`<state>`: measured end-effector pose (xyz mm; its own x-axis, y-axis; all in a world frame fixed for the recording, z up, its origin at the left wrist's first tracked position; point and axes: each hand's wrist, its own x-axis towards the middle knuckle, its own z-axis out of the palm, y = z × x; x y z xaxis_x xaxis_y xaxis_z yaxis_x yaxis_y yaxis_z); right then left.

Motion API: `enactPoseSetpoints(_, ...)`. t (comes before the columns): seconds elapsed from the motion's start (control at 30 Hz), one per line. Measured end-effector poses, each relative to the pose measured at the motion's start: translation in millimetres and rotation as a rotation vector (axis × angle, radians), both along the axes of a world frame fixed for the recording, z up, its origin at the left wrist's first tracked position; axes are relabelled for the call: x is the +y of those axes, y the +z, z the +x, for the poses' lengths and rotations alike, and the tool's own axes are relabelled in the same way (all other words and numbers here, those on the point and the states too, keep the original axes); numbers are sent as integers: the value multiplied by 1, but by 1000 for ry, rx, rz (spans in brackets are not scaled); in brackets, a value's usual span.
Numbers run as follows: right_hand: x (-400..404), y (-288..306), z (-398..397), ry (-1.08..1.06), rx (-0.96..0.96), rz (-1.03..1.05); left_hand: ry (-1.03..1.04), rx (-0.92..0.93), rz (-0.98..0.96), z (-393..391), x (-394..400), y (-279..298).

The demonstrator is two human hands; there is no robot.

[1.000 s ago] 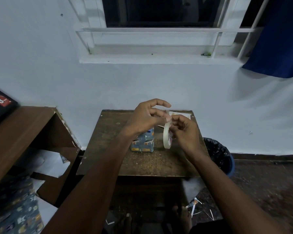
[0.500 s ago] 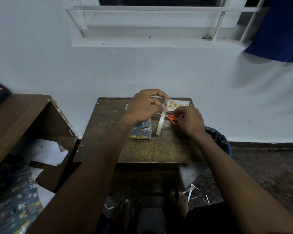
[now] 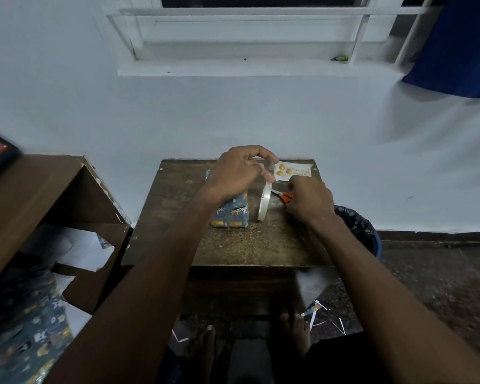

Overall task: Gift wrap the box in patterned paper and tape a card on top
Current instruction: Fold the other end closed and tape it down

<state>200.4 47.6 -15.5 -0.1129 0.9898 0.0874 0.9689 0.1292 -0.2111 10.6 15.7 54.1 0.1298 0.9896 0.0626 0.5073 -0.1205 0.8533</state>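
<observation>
Tape roll stands on edge mid-table, hanging from the left hand, whose thumb and fingers pinch the pulled-out end above it. Strip itself clear, hard to make out against the card. Right hand lies just right of the roll, curled over the orange scissors; handles mostly covered, blade tip pointing left toward the roll. Whether the fingers are through the loops, cannot tell.

Key relation: the strip runs roughly upright between the left fingertips and the roll, and the blades lie crosswise to it, right beside it. Right hand is the nearer one for a cut, judged from position.

Box wrapped in patterned paper, left of the roll toward the table's centre, its top hidden under the left wrist. Card flat at the far right corner, not yet on the box; its left edge is covered by the left fingers.
</observation>
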Motion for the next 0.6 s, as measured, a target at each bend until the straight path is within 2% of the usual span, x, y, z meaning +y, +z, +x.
enactPoseSetpoints(0.1,1,0,8,-34,74,2,-35,-29,-6,-2,2,-1)
enactPoseSetpoints(0.27,2,17,30,-39,458,-70,-61,-50,16,-2,7,-2)
enactPoseSetpoints(0.43,-2,27,50,74,767,-170,-61,-60,25,-2,9,-2)
enactPoseSetpoints(0.6,-7,33,56,172,836,-233,-51,-65,27,-2,9,-3)
